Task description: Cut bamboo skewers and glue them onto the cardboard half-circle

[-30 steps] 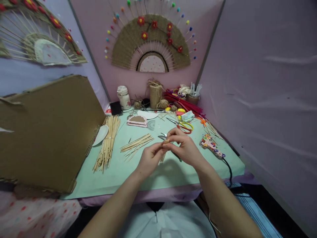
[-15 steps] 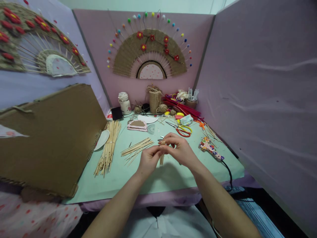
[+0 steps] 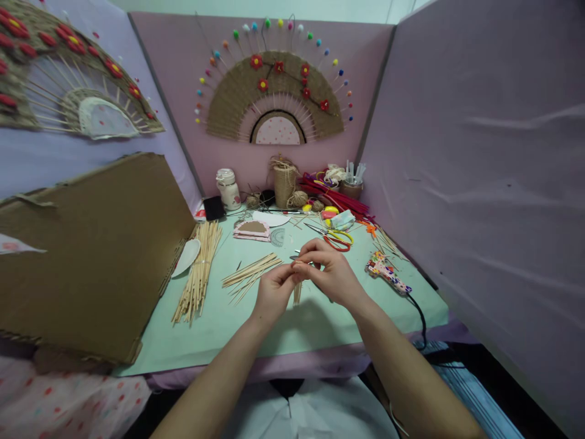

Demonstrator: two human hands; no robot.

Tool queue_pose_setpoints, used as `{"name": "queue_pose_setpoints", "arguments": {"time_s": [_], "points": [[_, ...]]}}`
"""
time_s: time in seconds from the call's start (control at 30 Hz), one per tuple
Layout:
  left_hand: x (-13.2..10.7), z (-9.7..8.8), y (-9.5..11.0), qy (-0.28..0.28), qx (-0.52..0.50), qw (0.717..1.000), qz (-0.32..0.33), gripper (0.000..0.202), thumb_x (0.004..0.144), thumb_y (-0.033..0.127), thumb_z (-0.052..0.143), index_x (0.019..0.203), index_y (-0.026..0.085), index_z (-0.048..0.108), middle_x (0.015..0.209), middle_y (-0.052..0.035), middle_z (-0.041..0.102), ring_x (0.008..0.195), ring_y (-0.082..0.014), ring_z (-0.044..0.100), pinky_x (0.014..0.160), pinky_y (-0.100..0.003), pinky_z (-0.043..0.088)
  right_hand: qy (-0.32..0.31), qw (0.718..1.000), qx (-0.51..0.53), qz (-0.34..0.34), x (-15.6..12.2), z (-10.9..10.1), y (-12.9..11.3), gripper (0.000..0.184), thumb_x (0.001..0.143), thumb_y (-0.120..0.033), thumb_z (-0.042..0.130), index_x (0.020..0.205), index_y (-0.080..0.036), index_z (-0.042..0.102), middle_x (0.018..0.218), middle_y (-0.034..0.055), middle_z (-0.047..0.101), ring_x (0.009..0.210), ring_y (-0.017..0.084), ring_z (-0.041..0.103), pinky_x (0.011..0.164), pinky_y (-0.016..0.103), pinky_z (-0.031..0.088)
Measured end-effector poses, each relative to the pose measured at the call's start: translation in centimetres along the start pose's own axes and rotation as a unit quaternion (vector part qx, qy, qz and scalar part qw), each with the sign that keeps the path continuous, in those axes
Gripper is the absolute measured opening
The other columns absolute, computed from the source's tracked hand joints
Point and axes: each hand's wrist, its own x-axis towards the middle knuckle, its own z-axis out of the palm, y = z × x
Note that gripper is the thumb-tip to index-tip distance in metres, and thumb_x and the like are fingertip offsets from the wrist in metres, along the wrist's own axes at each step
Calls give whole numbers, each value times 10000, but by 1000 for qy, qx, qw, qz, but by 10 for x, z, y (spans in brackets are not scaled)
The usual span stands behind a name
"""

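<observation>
Two heaps of sticks are lying loose, so most of the work is, I judge, waiting for you. Leaning at your left, the cardboard sheet (image 3: 91, 244) is edging the green mat (image 3: 219, 329), where the long sticks (image 3: 198, 271) and the shorter cut sticks (image 3: 251, 271) are resting apart from your hands. Your left hand (image 3: 274, 294) is closing its fingers round a small stick bundle (image 3: 297, 296) above the mat's middle, while your right hand (image 3: 334, 275) is pinching the bundle's top end; whether anything is binding it, I cannot tell.
</observation>
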Motion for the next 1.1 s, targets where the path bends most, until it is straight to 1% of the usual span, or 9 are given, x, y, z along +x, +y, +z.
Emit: {"name": "queue_pose_setpoints", "arguments": {"time_s": [0.13,0.3,0.37,0.43,0.5,0.77,0.9,1.0,1.1], "points": [[-1,1,2,-8,-22,1000,-2,194,805,334,658,836,167,751,803,-28,746,776,-184,687,752,-291,549,-23,999,30,0,2,-7,2,138,836,-309,646,891,-212,728,956,58,605,854,162,594,715,291,486],[-2,2,-2,-8,-75,997,-33,199,796,324,677,858,147,743,837,-59,756,821,-222,720,824,-339,568,10,993,-81,85,8,-34,44,556,830,-452,609,1308,-185,517,1250,140,556,1063,230,575,877,383,474],[-2,1,-3,-4,-75,997,-33,190,795,317,681,853,147,743,834,-58,756,822,-223,723,822,-335,571,-75,963,-219,136,6,-38,67,799,723,-513,703,1385,-157,433,1391,197,453,1294,321,413,1027,460,357],[-2,1,-4,-3,-69,997,-31,183,794,313,685,848,149,743,830,-55,757,824,-221,724,819,-326,571,-178,902,-327,217,1,-34,86,1056,594,-568,773,1458,-167,317,1488,227,324,1392,384,252,1074,507,267],[-2,2,-4,0,-74,997,-30,185,787,317,693,844,148,741,826,-55,758,820,-221,725,815,-325,574,-202,878,-355,251,-5,-25,97,1141,523,-574,798,1467,-181,291,1480,231,333,1380,420,252,1070,555,219],[1,2,-8,10,-97,994,-40,201,769,335,711,840,149,738,808,-51,758,815,-223,727,825,-347,580,-144,870,-390,267,-10,-12,86,822,652,-454,657,1349,-86,427,1246,235,501,1177,412,454,971,471,320],[3,2,-10,12,-95,994,-43,210,769,335,711,850,143,738,798,-56,756,801,-223,727,825,-356,579,-129,897,-349,240,-13,-38,69,701,730,-440,587,1336,-121,438,1293,192,487,1194,344,475,955,418,386],[4,4,-9,18,-106,993,-52,225,759,331,717,862,131,734,792,-64,755,794,-225,727,825,-367,581,-127,952,-248,130,-18,-67,48,673,739,-345,586,1362,-160,410,1349,149,461,1280,297,419,1043,434,345],[5,7,-9,23,-118,991,-53,230,743,324,727,852,122,733,776,-64,752,771,-223,726,804,-375,592,-157,959,-231,46,-21,-91,25,681,712,-298,619,1355,-189,421,1354,137,449,1277,297,420,1056,458,350]]}}
